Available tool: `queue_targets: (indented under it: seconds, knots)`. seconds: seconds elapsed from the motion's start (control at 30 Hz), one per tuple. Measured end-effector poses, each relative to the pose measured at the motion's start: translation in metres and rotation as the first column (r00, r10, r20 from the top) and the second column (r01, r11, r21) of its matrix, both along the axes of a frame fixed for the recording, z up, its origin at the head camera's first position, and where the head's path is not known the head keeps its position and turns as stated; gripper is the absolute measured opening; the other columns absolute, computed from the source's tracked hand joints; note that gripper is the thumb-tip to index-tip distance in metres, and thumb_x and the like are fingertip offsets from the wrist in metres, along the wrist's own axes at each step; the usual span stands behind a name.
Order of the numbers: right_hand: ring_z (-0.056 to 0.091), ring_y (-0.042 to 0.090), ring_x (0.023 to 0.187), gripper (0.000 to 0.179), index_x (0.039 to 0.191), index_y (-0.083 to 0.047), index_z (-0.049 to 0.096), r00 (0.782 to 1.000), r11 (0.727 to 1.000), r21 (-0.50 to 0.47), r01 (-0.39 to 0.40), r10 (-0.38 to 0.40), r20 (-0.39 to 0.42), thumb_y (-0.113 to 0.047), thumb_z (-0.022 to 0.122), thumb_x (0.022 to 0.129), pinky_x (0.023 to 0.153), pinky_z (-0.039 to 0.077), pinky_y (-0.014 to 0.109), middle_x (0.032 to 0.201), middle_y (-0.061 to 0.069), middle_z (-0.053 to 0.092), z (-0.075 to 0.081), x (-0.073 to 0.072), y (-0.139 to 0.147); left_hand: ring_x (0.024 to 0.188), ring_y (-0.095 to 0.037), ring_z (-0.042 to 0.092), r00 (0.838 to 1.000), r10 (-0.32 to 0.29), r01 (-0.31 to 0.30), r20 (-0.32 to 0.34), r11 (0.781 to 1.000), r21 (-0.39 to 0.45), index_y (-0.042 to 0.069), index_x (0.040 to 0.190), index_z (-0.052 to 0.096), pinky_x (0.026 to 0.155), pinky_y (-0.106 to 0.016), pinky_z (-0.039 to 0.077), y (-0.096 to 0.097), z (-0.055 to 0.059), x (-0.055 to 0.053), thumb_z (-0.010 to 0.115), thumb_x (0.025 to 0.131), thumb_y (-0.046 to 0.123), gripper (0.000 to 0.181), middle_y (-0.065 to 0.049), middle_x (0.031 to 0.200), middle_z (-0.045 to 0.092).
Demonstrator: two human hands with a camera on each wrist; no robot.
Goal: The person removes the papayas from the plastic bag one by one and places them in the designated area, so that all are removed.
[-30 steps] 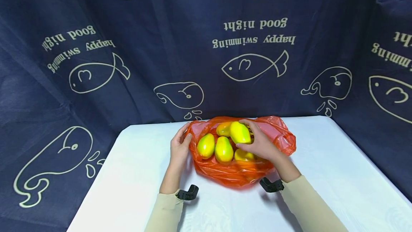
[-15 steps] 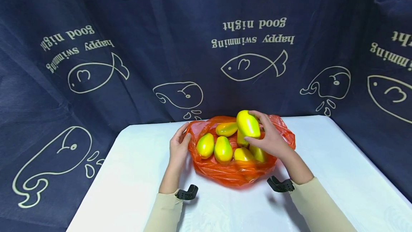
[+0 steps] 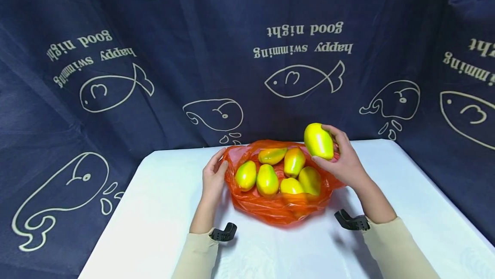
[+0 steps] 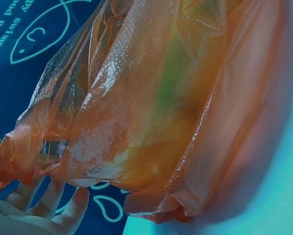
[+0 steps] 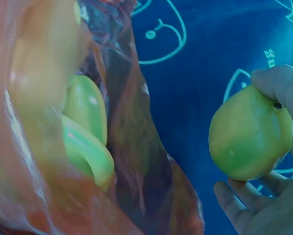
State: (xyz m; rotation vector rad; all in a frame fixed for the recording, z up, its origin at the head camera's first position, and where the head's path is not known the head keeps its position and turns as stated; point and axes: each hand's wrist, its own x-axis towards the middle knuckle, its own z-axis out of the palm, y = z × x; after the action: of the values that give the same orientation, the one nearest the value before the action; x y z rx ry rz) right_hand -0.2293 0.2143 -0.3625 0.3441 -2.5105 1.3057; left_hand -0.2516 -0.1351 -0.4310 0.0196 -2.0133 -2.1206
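Note:
A glossy yellow-green mango (image 3: 319, 141) is up above the right end of a thin red plastic bag (image 3: 267, 211), gripped between the thumb and fingers of my right hand (image 3: 345, 160). The right wrist view has this mango (image 5: 247, 137) apart from the bag, a small dark spot at its end. Several more mangoes (image 3: 267, 180) lie inside the bag, whose mouth spreads wide. At the bag's left rim my left hand (image 3: 212, 176) holds the plastic. Crumpled plastic (image 4: 112, 98) fills most of the left wrist view, partly covering the left fingers (image 4: 73, 208).
The bag rests near the far edge of a white-covered table (image 3: 166, 197). Behind it hangs a dark blue curtain (image 3: 232, 68) printed with fish and whales. Both wrists wear black bands (image 3: 352, 220).
My right hand has lifted the mango out of the bag, moving up and right. Other mangoes beneath it have come into view. The left hand has stayed at the bag's rim.

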Motion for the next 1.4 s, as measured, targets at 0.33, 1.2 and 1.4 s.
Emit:
queue_targets:
  seconds: [0.33, 1.2, 1.4]
  knots:
    - [0.035, 0.041, 0.133, 0.095, 0.157, -0.021, 0.024, 0.995, 0.995, 0.0, 0.098, -0.098, -0.03, -0.016, 0.08, 0.08, 0.105, 0.039, 0.071, 0.154, 0.018, 0.031, -0.002, 0.001, 0.027, 0.136, -0.026, 0.053, 1.0, -0.001, 0.001, 0.01, 1.0, -0.004, 0.019, 0.144, 0.055, 0.106, -0.025, 0.048, -0.003, -0.002, 0.003, 0.05, 0.102, 0.01, 0.043, -0.005, 0.149, 0.053]
    - [0.033, 0.049, 0.136, 0.087, 0.161, -0.021, 0.01, 0.946, 0.965, -0.025, 0.261, -0.25, 0.208, -0.034, 0.066, 0.095, 0.099, 0.048, 0.047, 0.163, 0.02, 0.019, -0.057, -0.007, 0.095, 0.133, -0.026, 0.056, 1.0, 0.004, -0.004, 0.0, 1.0, 0.006, 0.017, 0.142, 0.057, 0.104, -0.026, 0.05, -0.004, -0.001, 0.002, 0.051, 0.101, 0.011, 0.041, -0.004, 0.146, 0.055]
    - [0.033, 0.054, 0.134, 0.087, 0.16, -0.012, 0.011, 0.948, 0.971, -0.024, 0.239, -0.228, 0.224, -0.03, 0.067, 0.095, 0.081, 0.042, 0.016, 0.163, 0.026, 0.016, -0.077, -0.01, 0.108, 0.131, -0.026, 0.057, 1.0, 0.009, -0.009, 0.005, 1.0, 0.016, 0.018, 0.141, 0.058, 0.102, -0.025, 0.052, -0.003, -0.001, 0.002, 0.051, 0.101, 0.01, 0.041, -0.004, 0.145, 0.057]
